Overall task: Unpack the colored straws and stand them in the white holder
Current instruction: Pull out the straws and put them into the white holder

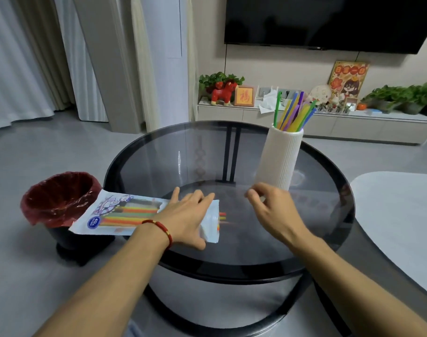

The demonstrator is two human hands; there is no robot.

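With your left hand [188, 215] pressed flat on the straw packet [125, 214] and your right hand [272, 205] loosely curled, empty, next pinch the protruding straw tips [222, 216]

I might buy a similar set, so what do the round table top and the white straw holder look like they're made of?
Table top: seemingly smoked glass, glossy; the frame shows through and it reflects light. White holder: matte, finely ribbed, perhaps ceramic or plastic; the look can't settle which.
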